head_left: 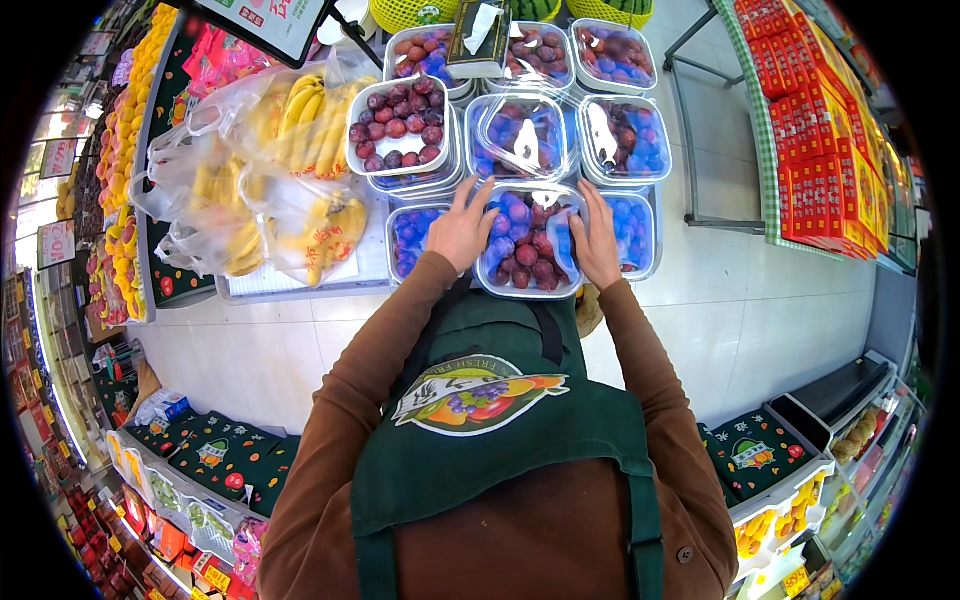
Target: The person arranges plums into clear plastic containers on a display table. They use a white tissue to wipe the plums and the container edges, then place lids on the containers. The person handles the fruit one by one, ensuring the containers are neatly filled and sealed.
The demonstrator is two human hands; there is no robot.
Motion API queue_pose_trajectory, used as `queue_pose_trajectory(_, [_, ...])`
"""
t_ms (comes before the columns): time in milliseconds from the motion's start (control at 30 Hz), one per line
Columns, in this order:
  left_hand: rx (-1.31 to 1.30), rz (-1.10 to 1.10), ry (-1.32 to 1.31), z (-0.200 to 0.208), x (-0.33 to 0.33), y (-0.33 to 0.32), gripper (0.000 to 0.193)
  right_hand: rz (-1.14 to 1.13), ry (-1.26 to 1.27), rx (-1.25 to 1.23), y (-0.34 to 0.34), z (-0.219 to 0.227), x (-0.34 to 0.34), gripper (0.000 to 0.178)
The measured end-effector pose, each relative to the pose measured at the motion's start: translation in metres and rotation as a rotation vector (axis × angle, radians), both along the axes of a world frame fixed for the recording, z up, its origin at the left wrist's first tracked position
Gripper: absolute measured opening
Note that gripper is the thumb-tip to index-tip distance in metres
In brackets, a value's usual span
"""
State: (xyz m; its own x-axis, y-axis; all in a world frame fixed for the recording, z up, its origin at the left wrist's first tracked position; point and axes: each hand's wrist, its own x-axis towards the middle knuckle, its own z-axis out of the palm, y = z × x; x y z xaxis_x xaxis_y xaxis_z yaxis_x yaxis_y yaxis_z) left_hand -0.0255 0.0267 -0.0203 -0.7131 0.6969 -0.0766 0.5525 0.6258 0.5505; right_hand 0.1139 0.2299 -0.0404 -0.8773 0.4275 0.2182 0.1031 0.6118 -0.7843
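Right in front of me is a clear plastic box of plums (524, 262), purple-red fruit showing through a shiny cover with blue reflections. My left hand (463, 225) grips its left rim, fingers bent over the upper left corner. On the opposite side, my right hand (597, 240) has its fingers along the right rim and the thumb hidden. Behind it stands a stack topped by a lidded plum box (518, 135). An uncovered box of plums (397, 127) tops the stack to the left, and another lidded box (625, 138) stands to the right.
Bananas in clear plastic bags (290, 180) lie left of the stacks. A tissue box (479, 38) rests on the far plum boxes, near a dark-framed sign (262, 22). Red cartons (815, 150) stand on a right-hand table. Fruit displays line the left; pale tiles (690, 330) surround the stand.
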Motion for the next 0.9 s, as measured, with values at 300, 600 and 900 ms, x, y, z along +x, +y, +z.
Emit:
queue_pose_trajectory(300, [0.108, -0.196, -0.051, -0.006, -0.008, -0.003, 0.056, 0.195, -0.159, 0.043, 0.016, 0.003, 0.005, 0.053])
queue_pose_trajectory(600, [0.026, -0.411, -0.162, 0.009, -0.014, -0.011, 0.138, 0.535, -0.303, 0.131, 0.035, 0.022, 0.011, 0.131])
queue_pose_trajectory(900, [-0.145, -0.475, -0.157, 0.025, -0.008, -0.009, 0.149, 0.541, -0.345, 0.225, 0.026, 0.031, 0.012, 0.137])
